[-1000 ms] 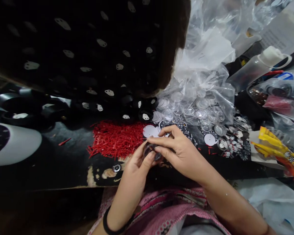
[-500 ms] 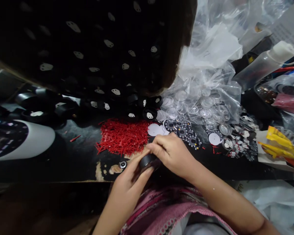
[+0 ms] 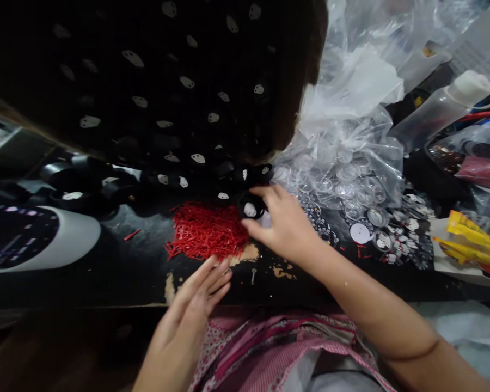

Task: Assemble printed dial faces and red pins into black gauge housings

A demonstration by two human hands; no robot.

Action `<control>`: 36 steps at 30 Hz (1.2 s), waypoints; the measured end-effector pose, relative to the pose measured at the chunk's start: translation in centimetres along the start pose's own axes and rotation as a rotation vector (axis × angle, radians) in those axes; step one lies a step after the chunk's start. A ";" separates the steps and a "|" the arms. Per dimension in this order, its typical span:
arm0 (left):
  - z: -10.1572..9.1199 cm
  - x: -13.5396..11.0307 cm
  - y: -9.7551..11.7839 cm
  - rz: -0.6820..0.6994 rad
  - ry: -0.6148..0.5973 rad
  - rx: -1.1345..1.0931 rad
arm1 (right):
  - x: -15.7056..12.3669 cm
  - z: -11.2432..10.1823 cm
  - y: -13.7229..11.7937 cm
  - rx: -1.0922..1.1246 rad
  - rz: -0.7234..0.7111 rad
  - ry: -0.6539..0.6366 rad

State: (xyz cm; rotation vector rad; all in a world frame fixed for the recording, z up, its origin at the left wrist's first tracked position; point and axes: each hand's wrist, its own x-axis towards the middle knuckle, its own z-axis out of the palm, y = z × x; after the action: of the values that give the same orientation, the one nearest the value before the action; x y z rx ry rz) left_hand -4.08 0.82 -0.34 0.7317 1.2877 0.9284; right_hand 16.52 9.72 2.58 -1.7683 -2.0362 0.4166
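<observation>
My right hand (image 3: 283,226) reaches over the bench at the right end of a pile of thin red plastic pieces (image 3: 208,231). Its thumb and fingers are curled around a black round case (image 3: 251,207) with a pale piece inside. Near the bench's front edge, my left hand (image 3: 202,288) is held with its fingers stretched out and nothing visible in it, just below the red pile. A small metal piece (image 3: 253,276) lies between the hands. Printed black dials (image 3: 320,223) are partly hidden behind my right hand.
Clear round covers (image 3: 351,185) spill from a plastic bag. Small parts (image 3: 404,231) and a yellow wrapper (image 3: 467,237) lie at the right. A white device (image 3: 79,237) stands left, with black bands (image 3: 116,188) behind. A large dark surface with pale pieces overhangs the back.
My hands were together around a black round piece near the front edge. They have parted: the right moved up and away to the black case, the left moved left and opened.
</observation>
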 end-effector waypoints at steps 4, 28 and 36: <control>5.1 1.4 -0.7 -0.089 -0.055 -0.086 | -4.4 -0.6 -1.5 0.104 -0.037 -0.113; 8.8 2.0 0.3 -0.185 -0.176 -0.331 | -5.8 -3.0 0.4 0.532 0.249 0.012; 8.2 1.9 -0.5 -0.090 -0.224 -0.249 | -5.6 -2.2 0.7 0.603 0.374 -0.049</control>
State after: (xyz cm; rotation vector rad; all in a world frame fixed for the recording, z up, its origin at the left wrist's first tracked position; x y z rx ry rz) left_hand 4.15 2.69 -0.42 0.5606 0.9793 0.8878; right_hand 18.79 4.20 3.53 -1.7337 -1.3821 1.0657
